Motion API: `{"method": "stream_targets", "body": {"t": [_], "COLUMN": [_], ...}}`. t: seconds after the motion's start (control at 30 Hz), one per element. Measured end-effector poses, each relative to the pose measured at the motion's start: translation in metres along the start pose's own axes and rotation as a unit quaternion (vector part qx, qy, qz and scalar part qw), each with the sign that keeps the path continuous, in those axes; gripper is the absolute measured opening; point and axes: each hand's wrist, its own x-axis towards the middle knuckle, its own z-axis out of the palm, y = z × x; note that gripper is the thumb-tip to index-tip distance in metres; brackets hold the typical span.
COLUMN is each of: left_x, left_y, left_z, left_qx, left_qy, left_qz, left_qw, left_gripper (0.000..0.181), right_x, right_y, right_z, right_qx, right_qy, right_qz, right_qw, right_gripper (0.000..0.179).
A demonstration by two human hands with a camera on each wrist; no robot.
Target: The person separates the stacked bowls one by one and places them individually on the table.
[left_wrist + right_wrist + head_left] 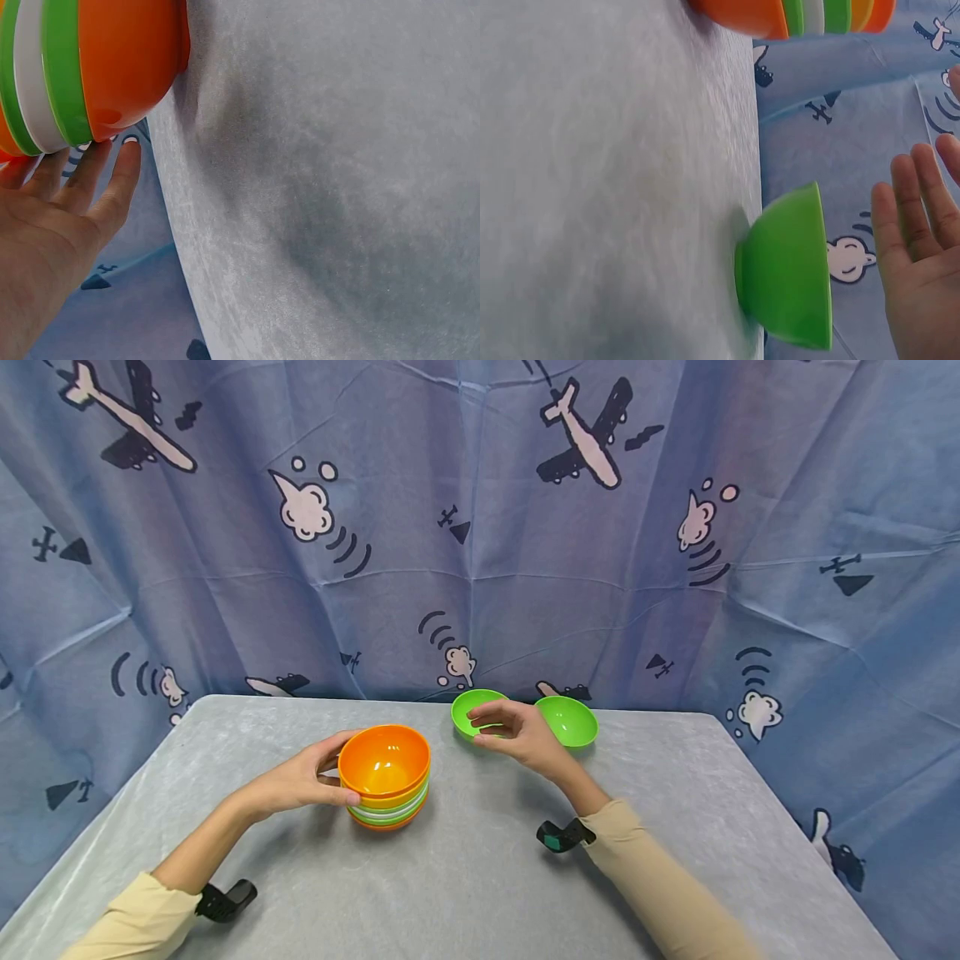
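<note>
A stack of nested bowls (385, 777) in orange, yellow, green and white stands upright on the table, an orange bowl on top. My left hand (303, 777) holds the stack at its left side, thumb along the front and fingers round the back. In the left wrist view the fingertips (129, 150) meet the side of the stack. My right hand (521, 737) is raised, its fingers extended leftward over a green bowl (463, 714) and partly covering it. Nothing is in that hand. A second green bowl (567, 722) sits just right of it, upright.
A grey-white cloth covers the table (465, 877), and both green bowls stand near its back edge. Behind the table hangs a blue curtain (480, 527) printed with airplanes and clouds. Black bands (564, 835) are on both wrists.
</note>
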Motion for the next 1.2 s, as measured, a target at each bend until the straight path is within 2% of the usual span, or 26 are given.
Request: {"method": "stream_targets", "body": {"t": [0.33, 0.53, 0.93, 1.2], "left_x": [0.0, 0.0, 0.001, 0.001], "left_y": [0.001, 0.002, 0.003, 0.001], "left_z": [0.0, 0.0, -0.001, -0.001], "left_qx": [0.004, 0.003, 0.002, 0.002], "left_qy": [0.0, -0.001, -0.001, -0.004], "left_qz": [-0.003, -0.004, -0.01, -0.005], "left_qw": [1.0, 1.0, 1.0, 1.0], "left_gripper": [0.083, 0.084, 0.084, 0.083], "right_x": [0.009, 0.013, 0.02, 0.022], "right_y": [-0.002, -0.005, -0.005, -0.001], "right_z": [0.022, 0.034, 0.057, 0.066], "right_qx": [0.017, 0.031, 0.061, 0.071], "right_qy": [-0.024, -0.043, -0.103, -0.128], "right_qz": [-0.002, 0.013, 0.038, 0.042], "right_qw": [0.9996, 0.9985, 0.9921, 0.9884], "right_gripper": [0.038, 0.042, 0.074, 0.082]}}
